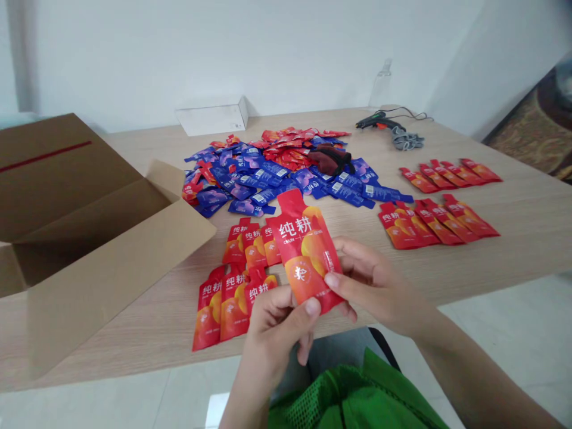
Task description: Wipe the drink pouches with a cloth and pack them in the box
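A red pouch (pixel 304 250) with orange fruit printed on it is held up above the table's front edge, its narrow neck pointing away from me. My left hand (pixel 281 325) pinches its lower left corner, thumb on top. My right hand (pixel 364 283) grips its right edge, thumb on the printed face. Beyond and to the left, two short rows of red pouches lie on the table: an upper row (pixel 254 247) and a lower row (pixel 232 304), partly hidden behind the held pouch and my left hand.
An open cardboard box (pixel 120 286) stands at left. Behind lies a heap of blue pouches (pixel 263 179) and red pouches (pixel 290 143), with a dark glove (pixel 329 159) on it. Overlapping red pouches (pixel 438 223) lie at right. Farther back are a glue gun (pixel 379 121), grey cloth (pixel 406 140) and white box (pixel 213 119).
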Demonstrator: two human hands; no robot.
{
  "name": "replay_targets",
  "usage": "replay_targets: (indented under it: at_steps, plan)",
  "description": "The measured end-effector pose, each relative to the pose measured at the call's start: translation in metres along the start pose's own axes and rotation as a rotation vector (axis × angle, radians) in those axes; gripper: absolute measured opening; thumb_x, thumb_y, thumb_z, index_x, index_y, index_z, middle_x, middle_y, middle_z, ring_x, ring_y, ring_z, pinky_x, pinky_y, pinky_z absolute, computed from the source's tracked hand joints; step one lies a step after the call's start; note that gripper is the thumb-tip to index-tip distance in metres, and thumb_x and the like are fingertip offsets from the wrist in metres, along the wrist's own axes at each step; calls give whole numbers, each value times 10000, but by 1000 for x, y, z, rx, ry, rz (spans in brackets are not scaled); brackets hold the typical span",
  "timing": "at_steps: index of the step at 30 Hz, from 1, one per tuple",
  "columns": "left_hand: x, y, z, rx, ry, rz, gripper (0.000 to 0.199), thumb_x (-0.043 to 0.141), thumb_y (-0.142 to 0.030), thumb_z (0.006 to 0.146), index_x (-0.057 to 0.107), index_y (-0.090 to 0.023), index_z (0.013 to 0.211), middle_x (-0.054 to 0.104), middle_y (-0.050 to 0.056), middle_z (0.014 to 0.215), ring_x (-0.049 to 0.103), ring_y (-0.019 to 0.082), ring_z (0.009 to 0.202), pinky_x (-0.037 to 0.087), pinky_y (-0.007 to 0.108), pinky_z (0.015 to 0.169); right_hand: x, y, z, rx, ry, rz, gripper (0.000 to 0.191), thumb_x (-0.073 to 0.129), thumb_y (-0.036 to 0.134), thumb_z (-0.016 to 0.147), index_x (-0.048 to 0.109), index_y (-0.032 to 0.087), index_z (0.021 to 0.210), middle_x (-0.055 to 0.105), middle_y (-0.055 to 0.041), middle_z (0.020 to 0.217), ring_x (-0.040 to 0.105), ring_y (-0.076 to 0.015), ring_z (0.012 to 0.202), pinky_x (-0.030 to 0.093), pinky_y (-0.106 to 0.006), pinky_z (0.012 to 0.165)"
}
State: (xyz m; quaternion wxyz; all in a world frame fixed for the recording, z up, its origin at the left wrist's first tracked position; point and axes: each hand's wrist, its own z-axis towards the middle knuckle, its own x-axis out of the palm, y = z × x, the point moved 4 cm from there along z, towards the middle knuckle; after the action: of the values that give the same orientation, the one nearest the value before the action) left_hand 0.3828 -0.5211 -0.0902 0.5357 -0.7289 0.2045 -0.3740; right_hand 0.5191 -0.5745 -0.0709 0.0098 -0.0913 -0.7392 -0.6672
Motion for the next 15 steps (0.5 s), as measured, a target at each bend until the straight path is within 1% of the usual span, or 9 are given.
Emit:
replay_targets:
  at_steps: [2, 4, 5, 7, 9, 11, 12, 14, 15]
  plan:
    - [-2, 2, 0, -11, -91, -19, 432, 698, -478, 832, 551, -188, 548, 397, -66, 417, 294, 40, 335, 196, 201, 359, 3, -4, -1, 34, 12, 24, 337, 693, 399, 864, 513, 248, 1106, 624, 39, 715, 537, -88, 514, 444, -214, 469]
    - [-5, 2, 0, 29, -180, 50, 418, 690, -444, 837, 552, -189, 536, 354, -73, 412, 244, 42, 346, 150, 210, 355, 7, -7, -1, 10, -17, 36, 398, 726, 371, 840, 503, 259, 1149, 646, 29, 756, 565, -97, 565, 458, -216, 498]
    - [-6, 2, 1, 48, -217, 102, 416, 679, -426, 845, 544, -191, 529, 348, -73, 413, 236, 47, 351, 142, 215, 352, 9, -9, 0, -3, -42, 39, 398, 732, 370, 833, 507, 259, 1142, 646, 29, 750, 564, -100, 568, 452, -215, 495]
    - [-8, 4, 3, 70, -264, 210, 434, 643, -378, 872, 508, -192, 503, 354, -69, 407, 248, 55, 360, 166, 219, 355, 10, -14, 3, -9, -97, 49, 314, 706, 392, 848, 529, 249, 1065, 623, 36, 683, 532, -94, 523, 413, -210, 458]
    - [-11, 6, 6, 99, -295, 252, 404, 644, -329, 875, 522, -188, 516, 420, -59, 437, 349, 64, 401, 279, 202, 396, 12, -19, 5, 17, -111, 74, 254, 681, 410, 861, 542, 240, 989, 577, 52, 603, 477, -81, 461, 361, -204, 416]
    - [-13, 9, 8, 135, -310, 133, 205, 716, -333, 825, 648, -191, 694, 599, -29, 602, 554, 102, 577, 449, 201, 542, 14, -22, 7, 48, -93, 123, 266, 686, 416, 855, 554, 240, 1006, 553, 63, 573, 444, -75, 430, 325, -196, 387]
    - [-13, 11, 9, 137, -299, 29, 173, 759, -351, 789, 686, -201, 831, 675, -9, 737, 631, 136, 717, 511, 226, 648, 15, -23, 8, 65, -80, 150, 294, 698, 413, 846, 556, 242, 1038, 561, 63, 587, 444, -74, 429, 317, -191, 378]
    - [-12, 15, 10, 79, -235, -178, 330, 795, -399, 762, 678, -218, 1013, 730, 26, 943, 676, 193, 933, 551, 298, 824, 19, -25, 9, 102, -45, 188, 351, 725, 399, 827, 549, 247, 1089, 597, 55, 650, 461, -70, 442, 318, -181, 374]
    - [-10, 18, 10, 24, -195, -250, 321, 778, -417, 785, 675, -216, 1013, 739, 33, 959, 684, 203, 957, 554, 322, 859, 20, -25, 9, 118, -29, 191, 362, 736, 388, 818, 544, 247, 1090, 609, 53, 676, 474, -68, 456, 331, -178, 383]
